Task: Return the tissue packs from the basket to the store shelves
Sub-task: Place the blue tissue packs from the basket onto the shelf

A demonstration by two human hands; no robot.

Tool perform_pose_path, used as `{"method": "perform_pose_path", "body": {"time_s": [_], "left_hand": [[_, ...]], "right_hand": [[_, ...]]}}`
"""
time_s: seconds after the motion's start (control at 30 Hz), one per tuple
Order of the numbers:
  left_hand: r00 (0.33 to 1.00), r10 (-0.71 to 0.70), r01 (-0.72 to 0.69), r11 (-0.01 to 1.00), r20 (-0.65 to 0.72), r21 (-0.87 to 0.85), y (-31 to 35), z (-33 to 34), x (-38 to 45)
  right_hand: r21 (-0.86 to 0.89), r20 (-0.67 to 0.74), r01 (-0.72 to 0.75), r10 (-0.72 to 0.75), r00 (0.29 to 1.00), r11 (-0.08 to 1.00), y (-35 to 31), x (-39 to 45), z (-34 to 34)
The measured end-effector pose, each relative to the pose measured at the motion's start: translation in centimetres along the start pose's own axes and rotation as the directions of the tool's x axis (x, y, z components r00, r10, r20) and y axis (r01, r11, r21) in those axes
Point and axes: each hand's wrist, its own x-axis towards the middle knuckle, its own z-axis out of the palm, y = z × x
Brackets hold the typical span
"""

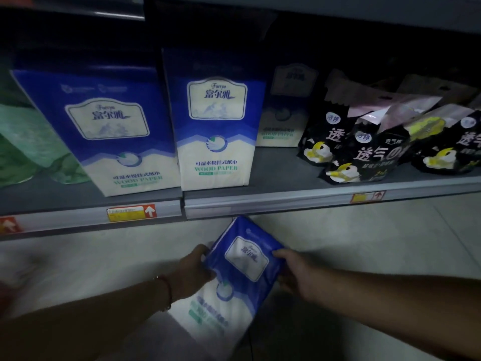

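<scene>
**Below the shelf's front edge: soft pack held at both sides**

Below the shelf [312, 198] lip, gripped between left hand [194, 269] and right hand [294, 272]: blue-and-white tissue pack [239, 272], tilted. Likely light, squashy, slick-wrapped; best held by both flanks. Beyond, matching packs [216, 131] upright near the front edge.

- Printed "Fuerya", "富尔雅", "可湿水提挂式纸巾" and "WOOD PAPER" on the middle blue-and-white pack [217, 131], at 12 o'clock.
- Same wording on the left blue-and-white pack [104, 131], at 10 o'clock, blurrier.
- Large "透气" on the black packs [374, 149], at 2 o'clock.
- White arrow, illegible print, on the shelf price tag [131, 212].
- "富尔雅" faintly on the held pack [242, 267], at 6 o'clock.
</scene>
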Motion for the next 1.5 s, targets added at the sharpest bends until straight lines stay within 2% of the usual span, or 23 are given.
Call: {"method": "perform_pose_path", "body": {"time_s": [0.1,0.2,0.33,0.5,0.63,0.73,0.83,0.9,0.97,1.17,1.27,1.37,1.5], "left_hand": [[0.987,-0.053,0.022,0.979,-0.153,-0.201,0.5,1.8,-1.5],[0.963,-0.094,0.015,0.955,-0.254,-0.295,1.3,3.8,-2.6],[0.955,-0.040,-0.071,0.930,-0.292,-0.360,4.3,5.1,-3.3],[0.935,0.135,-0.258,0.893,-0.327,-0.368,11.6,1.7,-2.8],[0.850,0.289,-0.443,0.845,-0.441,-0.299,16.2,-1.4,-2.1],[0.779,0.400,-0.573,0.766,-0.482,-0.292,18.7,-3.2,-1.5],[0.751,0.472,-0.640,0.693,-0.461,-0.333,20.6,-4.3,-0.4],[0.733,0.479,-0.659,0.676,-0.483,-0.330,21.8,-4.4,0.4],[0.746,0.466,-0.647,0.677,-0.475,-0.352,22.5,-4.1,1.2],[0.861,0.387,-0.498,0.773,-0.329,-0.394,22.2,-4.1,3.1],[0.901,0.334,-0.391,0.902,-0.278,-0.183,21.7,-6.0,3.5],[0.903,0.329,-0.329,0.943,-0.276,0.048,21.7,-7.3,3.5],[0.927,0.296,-0.326,0.940,-0.230,-0.103,22.1,-7.1,2.8]], "right_hand": [[0.110,-0.021,-0.052,0.055,0.998,0.993,-1.6,-3.7,0.2],[0.101,-0.019,-0.051,0.053,0.998,0.994,-1.9,-5.7,-0.3],[0.102,-0.067,0.082,-0.075,0.995,0.991,-2.6,-9.7,-2.7],[0.192,-0.157,0.320,-0.293,0.943,0.928,-5.1,-15.1,-6.7],[0.214,-0.219,0.566,-0.525,0.822,0.796,-8.5,-16.7,-8.0],[0.181,-0.273,0.727,-0.676,0.684,0.662,-12.3,-16.5,-7.9],[0.087,-0.276,0.837,-0.794,0.541,0.540,-16.1,-15.5,-7.6],[0.035,-0.269,0.865,-0.829,0.490,0.500,-17.9,-14.4,-7.4],[0.004,-0.282,0.876,-0.840,0.464,0.483,-19.0,-12.9,-7.5],[-0.113,-0.270,0.860,-0.848,0.455,0.497,-19.7,-8.4,-7.7],[-0.198,-0.277,0.849,-0.859,0.432,0.490,-20.7,-7.4,-7.4],[-0.282,-0.294,0.837,-0.873,0.390,0.468,-20.9,-5.9,-7.4],[-0.260,-0.367,0.813,-0.833,0.415,0.520,-19.9,-6.0,-5.7]]}}
